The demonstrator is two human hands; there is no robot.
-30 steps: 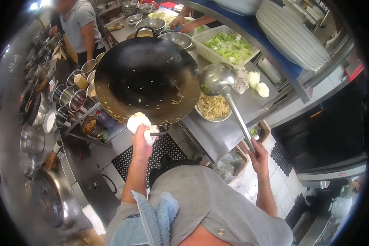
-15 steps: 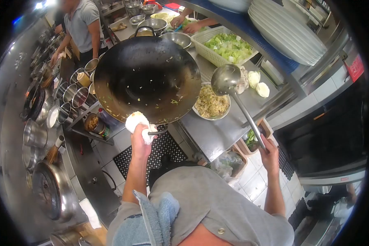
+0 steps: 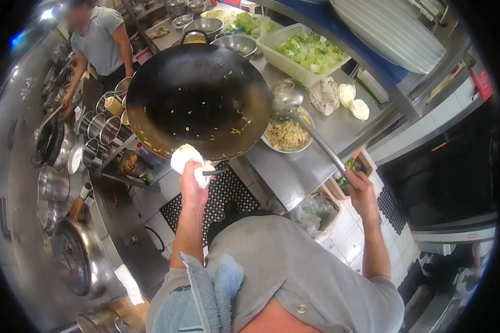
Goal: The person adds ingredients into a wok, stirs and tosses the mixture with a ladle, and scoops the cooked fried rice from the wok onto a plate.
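Observation:
My left hand (image 3: 194,188) is closed round the near loop handle of a large black wok (image 3: 200,100), with a folded white cloth (image 3: 186,158) between palm and metal. Tilted up, the wok shows its dark inside, with small food scraps stuck to it. In my right hand (image 3: 363,194) is the end of a long-handled metal ladle (image 3: 288,94). Its bowl hangs above the far edge of a plate of fried rice (image 3: 288,136), just right of the wok's rim. I cannot tell whether the ladle touches the food.
A basket of chopped lettuce (image 3: 311,53), a crumpled cloth (image 3: 324,95) and pale vegetable pieces (image 3: 359,109) lie on the steel counter (image 3: 294,177). Stacked plates (image 3: 391,33) stand on the shelf at upper right. A co-worker (image 3: 100,39) stands at the stove side, far left.
The ladle's bowl has moved left and slightly up, toward the wok. The wok is still held tilted. Another person's hands have left the lettuce at the back; the co-worker at left now holds a tool.

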